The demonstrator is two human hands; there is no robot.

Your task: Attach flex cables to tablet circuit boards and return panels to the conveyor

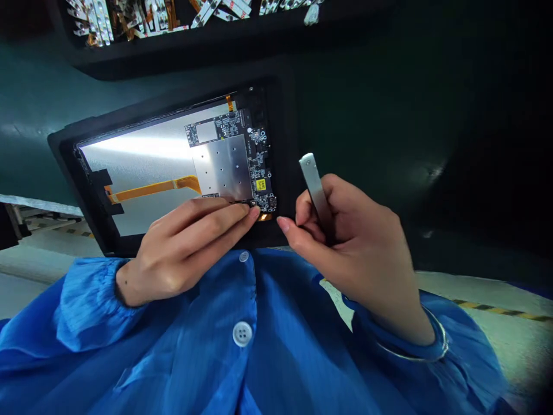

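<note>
An opened tablet (147, 202) lies in a black tray (283, 132), its silvery back and circuit board (257, 153) facing up. Across the metal back runs an orange flex cable (151, 189). My left hand (194, 236) rests over the board's near edge, fingers together and fingertips pressed down beside a small orange flex piece (265, 217). Whether those fingertips pinch anything is hidden. Just to the right, my right hand (349, 236) is closed around metal tweezers (314, 184), which point up and away from the board. Its thumb reaches toward the tray's near right corner.
A black bin (173, 43) at the back holds several silvery strips and orange flex parts (95, 23). A small clear scrap (311, 14) sits at its rim. Dark green table surface (380, 115) extends right of the tray.
</note>
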